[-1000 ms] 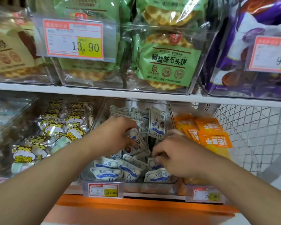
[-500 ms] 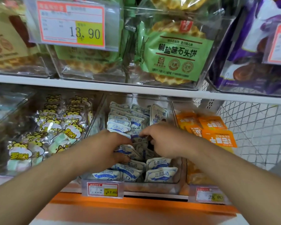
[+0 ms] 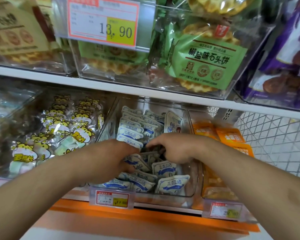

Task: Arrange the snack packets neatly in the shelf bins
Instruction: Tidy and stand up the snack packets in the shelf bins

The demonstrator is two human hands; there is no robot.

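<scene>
While curled: both hands (image 3: 111, 158) in bin (image 3: 192, 191).

Left hand (image 3: 109, 157) and right hand (image 3: 176, 147) close together, fingers curled

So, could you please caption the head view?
Both hands sort white-and-blue snack packets in the clear middle bin.
</scene>
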